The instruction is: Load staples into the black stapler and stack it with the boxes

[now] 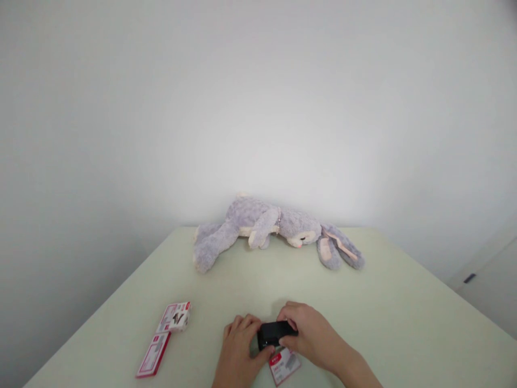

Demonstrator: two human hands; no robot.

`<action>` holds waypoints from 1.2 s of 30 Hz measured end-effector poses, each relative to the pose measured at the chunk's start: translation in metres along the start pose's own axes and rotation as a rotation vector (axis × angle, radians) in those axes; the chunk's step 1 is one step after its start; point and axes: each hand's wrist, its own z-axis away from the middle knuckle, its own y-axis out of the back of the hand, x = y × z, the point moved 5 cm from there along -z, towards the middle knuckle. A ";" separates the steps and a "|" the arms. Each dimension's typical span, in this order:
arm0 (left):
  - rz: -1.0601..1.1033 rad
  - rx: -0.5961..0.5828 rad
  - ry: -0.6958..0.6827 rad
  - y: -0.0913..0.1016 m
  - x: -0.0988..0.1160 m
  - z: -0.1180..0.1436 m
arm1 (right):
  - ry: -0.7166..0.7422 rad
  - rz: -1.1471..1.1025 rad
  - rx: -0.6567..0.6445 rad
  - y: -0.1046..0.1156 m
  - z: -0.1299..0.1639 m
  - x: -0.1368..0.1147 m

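Observation:
A small black stapler (276, 332) is held between my two hands over the front middle of the table. My left hand (241, 349) grips its left end, with the fingers curled at the top and the thumb at the lower edge. The right end is pinched by the thumb and bent fingers of my right hand (309, 335). Just below the stapler lies a small red and white box (285, 367) with a picture of grey staples; my hands partly cover its upper edge.
On the left of the pale green table (218, 291), a small white box with a dark clip picture (180, 319) sits on a pink and white pack (165, 318). A similar pack (153, 355) lies in front. A plush rabbit (266, 221) lies along the back by the wall.

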 end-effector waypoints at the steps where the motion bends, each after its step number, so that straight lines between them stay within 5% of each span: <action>1: 0.018 0.063 -0.002 0.003 0.000 0.002 | -0.009 0.010 0.008 0.001 0.000 0.001; 4: 0.017 0.192 -0.057 0.006 0.011 0.008 | -0.061 0.035 0.058 0.002 -0.002 0.008; 8: -0.023 -0.284 -0.335 -0.031 0.045 0.008 | -0.158 0.022 0.128 0.000 -0.004 0.024; 10: -0.029 -0.429 -0.331 -0.039 0.042 0.007 | -0.193 -0.015 0.152 -0.002 -0.002 0.034; 17: -0.110 -0.296 -0.108 -0.014 -0.029 0.012 | -0.252 -0.359 0.256 -0.022 0.022 0.066; 25: -0.091 -0.140 0.036 -0.029 -0.006 0.013 | -0.274 -0.548 0.258 -0.051 0.035 0.073; 36: -0.118 -0.129 0.086 -0.035 -0.001 0.012 | -0.290 -0.630 0.245 -0.057 0.040 0.063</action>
